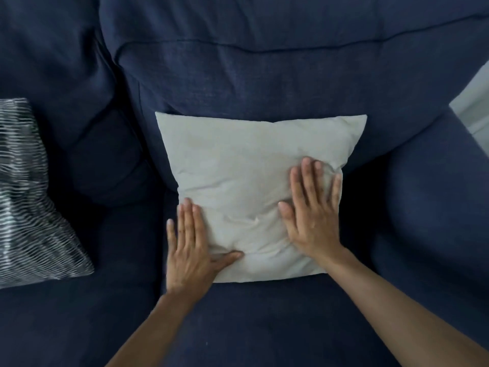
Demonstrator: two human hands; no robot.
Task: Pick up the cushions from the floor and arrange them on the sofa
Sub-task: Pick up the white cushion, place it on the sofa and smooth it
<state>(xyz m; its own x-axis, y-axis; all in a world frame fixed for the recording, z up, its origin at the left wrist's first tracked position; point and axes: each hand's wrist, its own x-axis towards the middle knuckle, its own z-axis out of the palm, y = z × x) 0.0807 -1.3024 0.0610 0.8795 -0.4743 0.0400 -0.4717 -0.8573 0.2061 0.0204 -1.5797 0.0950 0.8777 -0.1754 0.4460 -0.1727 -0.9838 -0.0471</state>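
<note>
Two bare hands lie flat on a pale grey cushion at the centre of the frame. That cushion leans against the back of a dark blue sofa, its top edge resting on the backrest and its bottom edge on the seat. Its fabric is creased, with a small pucker near the middle of its lower half.

At lower centre, the left hand covers the cushion's lower left corner. Its fingers are stretched out and held together, pointing toward the top of the frame, with the outer ones overlapping the cushion's left edge onto the seat. The thumb is spread to the right and presses into the fabric. Nothing is grasped; the palm is simply laid down.

To the right of centre, the right hand rests on the cushion's right side, a little higher in the frame than the left. Its fingers are extended and slightly fanned, tips near the cushion's right edge, thumb out toward the left. It too is released and flat, gripping nothing.

Both forearms enter from the bottom edge of the frame.

At the left edge of the frame a second cushion with black and white wavy stripes sits on the sofa seat, well apart from the grey one. Part of it is cut off by the frame. In the right of the frame the sofa's rounded armrest curves down.
</note>
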